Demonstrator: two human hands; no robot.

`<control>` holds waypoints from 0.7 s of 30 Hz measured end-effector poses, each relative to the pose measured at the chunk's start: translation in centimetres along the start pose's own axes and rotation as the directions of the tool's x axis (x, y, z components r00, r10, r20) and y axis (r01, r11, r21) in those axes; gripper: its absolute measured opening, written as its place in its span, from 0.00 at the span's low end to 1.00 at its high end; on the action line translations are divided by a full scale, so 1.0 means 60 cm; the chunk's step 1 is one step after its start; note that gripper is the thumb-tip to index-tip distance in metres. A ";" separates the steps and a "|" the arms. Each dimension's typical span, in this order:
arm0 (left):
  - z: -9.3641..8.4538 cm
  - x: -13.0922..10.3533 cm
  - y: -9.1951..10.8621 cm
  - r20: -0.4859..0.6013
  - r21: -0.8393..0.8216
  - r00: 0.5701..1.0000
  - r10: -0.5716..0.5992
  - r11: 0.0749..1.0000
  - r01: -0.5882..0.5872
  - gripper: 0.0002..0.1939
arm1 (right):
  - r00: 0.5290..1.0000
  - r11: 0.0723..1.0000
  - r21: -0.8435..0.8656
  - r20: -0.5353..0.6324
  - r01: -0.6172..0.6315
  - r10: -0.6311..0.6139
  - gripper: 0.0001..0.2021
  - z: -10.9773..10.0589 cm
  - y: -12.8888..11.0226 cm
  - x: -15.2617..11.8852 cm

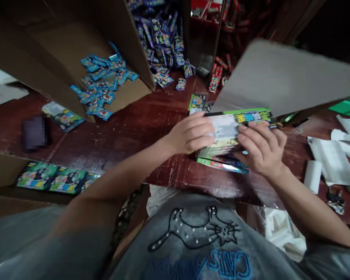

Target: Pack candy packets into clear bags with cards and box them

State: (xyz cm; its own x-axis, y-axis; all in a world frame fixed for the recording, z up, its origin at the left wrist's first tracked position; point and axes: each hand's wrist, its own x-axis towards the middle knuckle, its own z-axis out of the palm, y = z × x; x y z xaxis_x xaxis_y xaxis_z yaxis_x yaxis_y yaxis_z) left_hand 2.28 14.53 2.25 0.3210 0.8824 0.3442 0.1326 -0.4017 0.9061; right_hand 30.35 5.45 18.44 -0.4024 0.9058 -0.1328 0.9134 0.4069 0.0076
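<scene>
A small printed cardboard display box (221, 160), green and black with colourful lettering, is tilted above the dark red table in front of me. My left hand (194, 134) has its fingers closed over the box's left side, across a pale panel. On the right side, my right hand (261, 146) grips the box with bent fingers, its thumb partly hidden below. Small red and blue packets show dimly in the gap under the top panel. Behind the box lies a flat green printed card (197, 102).
Blue candy packets (100, 79) spill from a cardboard carton at the left. Purple packets (163, 42) and red packets (215, 79) lie further back. A large grey board (282, 77) rises behind my right hand. Finished-looking green boxes (36, 177) sit lower left; keys (335, 200) lie right.
</scene>
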 end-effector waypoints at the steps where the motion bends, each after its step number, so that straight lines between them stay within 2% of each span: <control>1: 0.020 0.048 -0.002 0.154 0.046 0.982 0.114 0.991 -0.122 0.24 | 0.998 0.998 -0.027 -0.032 -0.063 0.062 0.26 0.013 0.027 0.003; 3: 0.054 0.120 -0.006 0.299 0.102 0.926 0.232 0.957 -0.273 0.17 | 0.988 0.992 -0.058 -0.113 -0.114 0.107 0.30 0.042 0.066 0.018; 5: 0.074 0.156 -0.012 0.372 0.121 0.887 0.272 0.934 -0.337 0.20 | 0.984 0.993 -0.068 -0.158 -0.098 0.087 0.31 0.069 0.087 0.036; 7: 0.072 0.156 -0.025 0.427 0.110 0.865 0.265 0.934 -0.340 0.35 | 0.989 0.997 -0.069 -0.143 -0.039 0.029 0.31 0.085 0.094 0.051; 9: 0.051 0.134 -0.043 0.456 0.109 0.857 0.239 0.941 -0.320 0.56 | 0.994 0.997 -0.072 -0.106 0.013 -0.020 0.31 0.087 0.093 0.065; 11: 0.023 0.108 -0.062 0.390 0.121 0.898 0.205 0.955 -0.271 0.69 | 0.998 0.997 -0.064 -0.040 0.035 -0.038 0.31 0.074 0.090 0.079; 12: 0.014 0.097 -0.070 0.315 0.119 0.933 0.175 0.968 -0.222 0.70 | 0.999 0.998 -0.055 0.008 0.041 -0.041 0.31 0.064 0.089 0.088; 14: 0.010 0.082 -0.078 0.140 0.059 0.988 0.071 0.995 -0.080 0.65 | 0.990 0.997 -0.029 0.124 0.071 -0.067 0.32 0.042 0.081 0.109; 15: 0.016 0.076 -0.077 0.076 0.003 0.997 0.002 1.000 -0.002 0.61 | 0.978 0.995 -0.009 0.185 0.103 -0.100 0.32 0.032 0.073 0.121; 18: 0.035 0.057 -0.063 0.022 -0.165 0.980 -0.197 0.966 0.197 0.49 | 0.924 0.976 0.067 0.316 0.205 -0.216 0.32 0.011 0.027 0.155; 20: 0.025 0.036 -0.056 -0.025 -0.229 0.955 -0.295 0.932 0.282 0.41 | 0.898 0.963 0.107 0.346 0.249 -0.270 0.31 0.008 -0.019 0.180; 21: 0.008 0.024 -0.057 -0.073 -0.237 0.940 -0.334 0.921 0.308 0.37 | 0.891 0.956 0.117 0.344 0.271 -0.295 0.30 0.010 -0.045 0.194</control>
State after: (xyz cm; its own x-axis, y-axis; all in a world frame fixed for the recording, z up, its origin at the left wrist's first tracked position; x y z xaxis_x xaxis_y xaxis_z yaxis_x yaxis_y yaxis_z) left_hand 2.74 17.03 -0.45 0.1888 0.9812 0.0392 -0.0013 -0.0397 0.9992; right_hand 23.24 14.85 16.29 -0.6069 0.6468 -0.4618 0.7710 0.6202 -0.1447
